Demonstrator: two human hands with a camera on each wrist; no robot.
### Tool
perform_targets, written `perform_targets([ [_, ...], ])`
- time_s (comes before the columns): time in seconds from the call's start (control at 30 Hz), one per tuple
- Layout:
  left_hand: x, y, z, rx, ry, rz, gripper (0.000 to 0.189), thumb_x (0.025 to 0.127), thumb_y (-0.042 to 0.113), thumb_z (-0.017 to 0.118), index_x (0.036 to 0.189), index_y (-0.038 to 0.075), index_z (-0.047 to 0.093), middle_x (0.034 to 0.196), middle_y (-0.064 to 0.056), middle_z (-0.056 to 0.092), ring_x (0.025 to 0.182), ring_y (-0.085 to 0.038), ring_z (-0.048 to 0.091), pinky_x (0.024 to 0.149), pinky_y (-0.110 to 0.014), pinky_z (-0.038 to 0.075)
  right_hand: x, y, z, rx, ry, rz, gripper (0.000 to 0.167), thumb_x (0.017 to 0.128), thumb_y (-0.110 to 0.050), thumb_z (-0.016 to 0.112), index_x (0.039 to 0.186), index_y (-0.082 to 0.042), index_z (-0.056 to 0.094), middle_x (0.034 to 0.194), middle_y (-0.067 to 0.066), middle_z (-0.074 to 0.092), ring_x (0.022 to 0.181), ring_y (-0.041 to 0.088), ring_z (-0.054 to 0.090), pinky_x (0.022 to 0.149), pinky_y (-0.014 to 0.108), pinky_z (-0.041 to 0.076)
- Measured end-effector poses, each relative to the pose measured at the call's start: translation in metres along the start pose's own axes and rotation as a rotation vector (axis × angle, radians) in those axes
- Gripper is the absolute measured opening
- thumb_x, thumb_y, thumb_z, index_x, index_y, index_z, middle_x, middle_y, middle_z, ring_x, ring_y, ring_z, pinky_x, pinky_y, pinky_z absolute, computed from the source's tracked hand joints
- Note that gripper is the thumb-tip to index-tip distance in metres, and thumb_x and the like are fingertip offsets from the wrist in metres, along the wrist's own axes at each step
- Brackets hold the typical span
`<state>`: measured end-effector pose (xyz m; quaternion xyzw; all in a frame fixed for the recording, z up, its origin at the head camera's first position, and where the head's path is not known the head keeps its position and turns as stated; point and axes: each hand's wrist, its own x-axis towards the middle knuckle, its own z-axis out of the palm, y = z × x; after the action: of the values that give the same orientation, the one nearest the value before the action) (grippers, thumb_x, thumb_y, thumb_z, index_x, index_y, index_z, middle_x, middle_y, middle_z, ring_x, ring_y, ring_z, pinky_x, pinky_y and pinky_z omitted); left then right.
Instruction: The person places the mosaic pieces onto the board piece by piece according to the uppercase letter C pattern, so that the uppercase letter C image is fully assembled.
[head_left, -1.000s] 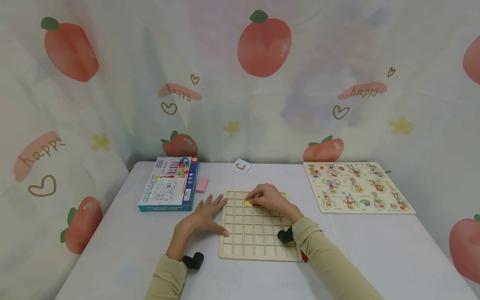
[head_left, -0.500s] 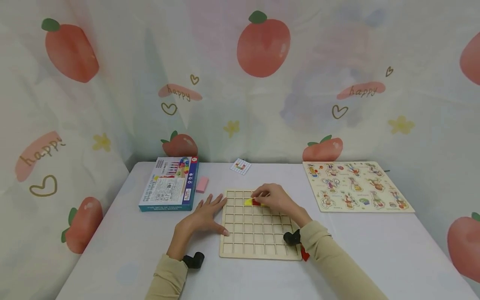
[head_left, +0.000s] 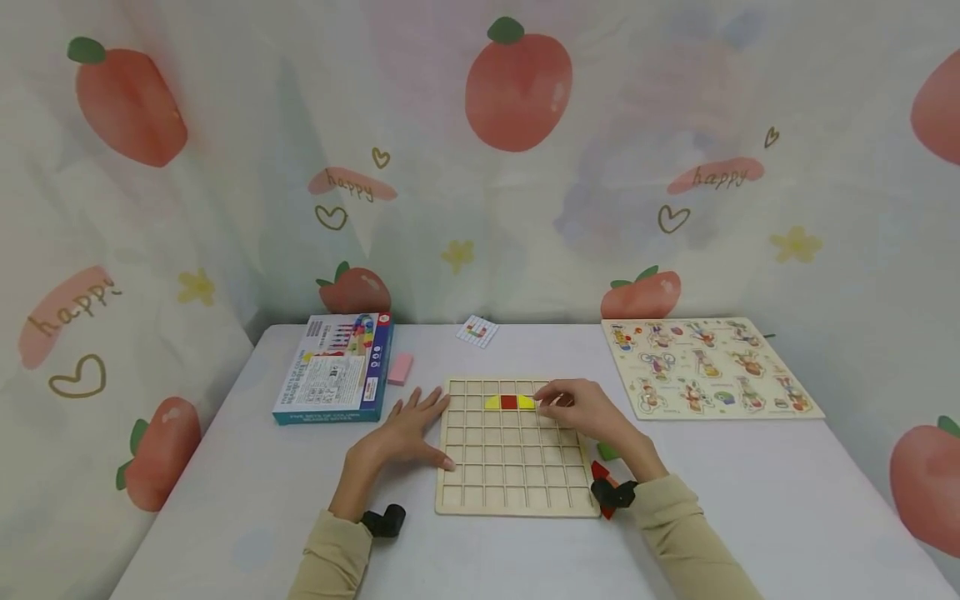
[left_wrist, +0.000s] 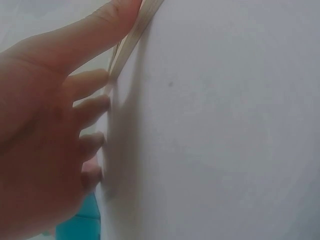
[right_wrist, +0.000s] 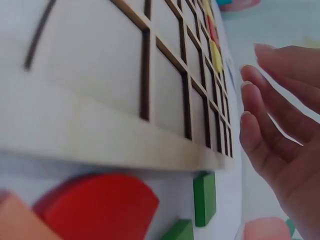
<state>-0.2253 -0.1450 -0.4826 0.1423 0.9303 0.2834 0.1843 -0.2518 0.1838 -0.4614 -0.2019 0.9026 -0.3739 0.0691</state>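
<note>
A wooden grid board (head_left: 517, 497) lies flat on the table. In one of its upper rows a red square block (head_left: 509, 402) sits between a yellow block (head_left: 492, 403) and another yellow block (head_left: 526, 402), both with a slanted or curved outer side. My left hand (head_left: 405, 433) is spread at the board's left edge; its thumb rests on the rim. Just right of the yellow block is my right hand (head_left: 588, 408), above the board; the right wrist view shows its loosely bent fingers (right_wrist: 260, 102) with nothing between them.
Beyond the board's right edge lie a green block (right_wrist: 204, 199), a red rounded block (right_wrist: 102, 207) and an orange piece (right_wrist: 20, 220). A boxed set (head_left: 330, 371), a pink block (head_left: 401, 368), a pattern card (head_left: 477, 331) and a picture puzzle board (head_left: 708, 371) stand farther back.
My right hand has moved right, off the red block, baring it and the right-hand yellow block. A green block beside the board has come into view. The left hand keeps its place.
</note>
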Motion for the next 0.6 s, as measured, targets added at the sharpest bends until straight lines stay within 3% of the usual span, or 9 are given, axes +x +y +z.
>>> perform_targets([
  [0.37, 0.001, 0.001, 0.002, -0.013, -0.008, 0.0, 0.113, 0.073, 0.045, 0.091, 0.163, 0.016, 0.03, 0.173, -0.005, 0.017, 0.161, -0.034, -0.002, 0.13, -0.056, -0.003, -0.02, 0.018, -0.02, 0.012, 0.012, 0.096, 0.022, 0.096, -0.015, 0.072, 0.114, -0.004, 0.075, 0.1, 0.007, 0.072, 0.082, 0.016, 0.064, 0.066, 0.028, 0.054],
  [0.6, -0.003, 0.002, -0.002, -0.006, -0.005, -0.009, 0.112, 0.074, 0.043, 0.091, 0.163, 0.014, 0.03, 0.173, -0.007, 0.017, 0.161, -0.035, -0.002, 0.13, -0.056, -0.003, -0.022, 0.025, -0.029, 0.008, 0.008, 0.112, 0.021, 0.095, -0.014, 0.072, 0.114, -0.005, 0.075, 0.104, 0.01, 0.073, 0.084, 0.018, 0.064, 0.066, 0.029, 0.054],
])
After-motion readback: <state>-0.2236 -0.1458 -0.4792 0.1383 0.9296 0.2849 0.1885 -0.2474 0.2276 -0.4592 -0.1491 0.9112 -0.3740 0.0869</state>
